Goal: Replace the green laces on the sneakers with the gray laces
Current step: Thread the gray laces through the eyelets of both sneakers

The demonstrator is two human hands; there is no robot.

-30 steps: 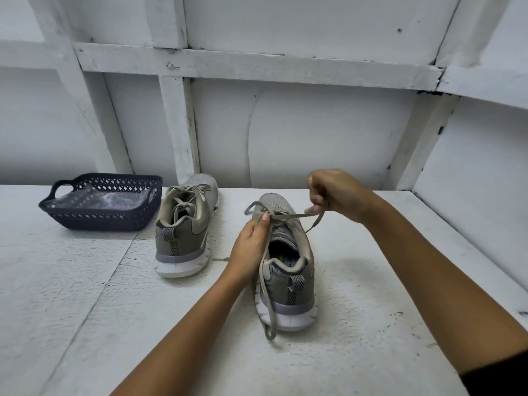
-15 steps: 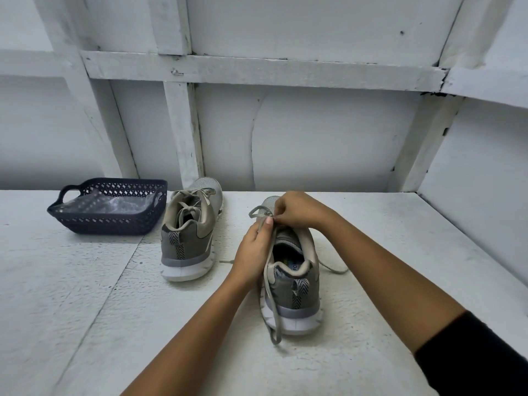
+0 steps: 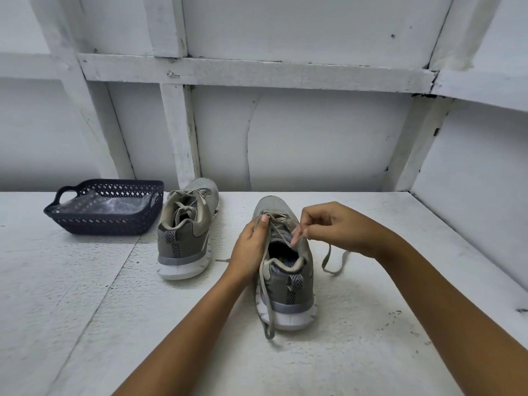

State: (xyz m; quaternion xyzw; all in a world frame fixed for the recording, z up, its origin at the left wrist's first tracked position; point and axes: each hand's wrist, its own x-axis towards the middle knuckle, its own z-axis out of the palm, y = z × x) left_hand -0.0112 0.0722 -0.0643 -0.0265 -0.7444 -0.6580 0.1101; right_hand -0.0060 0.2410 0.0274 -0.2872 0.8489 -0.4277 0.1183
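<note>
Left hand (image 3: 250, 250): cups the left flank of the near sneaker (image 3: 297, 284); thumb and fingertip pinch a strand at the upper eyelets.
Right hand (image 3: 337, 227): fingers curled, tips nipping the gray lace (image 3: 331, 272) at the shoe's right eyelet row.
Gray lace: flat woven tape, threaded criss-cross up the tongue. One tail loops loose on the tabletop (image 3: 85, 310) just right of the shoe; the other drapes down past the heel toward the near edge.
Near sneaker: gray knit mesh toe, smooth taupe overlays, padded collar, chevron heel tab, thick white sole. Stands mid-tabletop, toe to the far edge.
Second sneaker (image 3: 183, 238): same make, to the left, toe at the far edge, already laced in gray.
Basket (image 3: 108, 224): dark blue plastic lattice, rectangular, looped handles, crinkled clear film inside; touching or just beside the second sneaker, near the far edge.
Tabletop: white paint, rough and pitted.
Wall (image 3: 314, 144): white panels, crossed battens.
</note>
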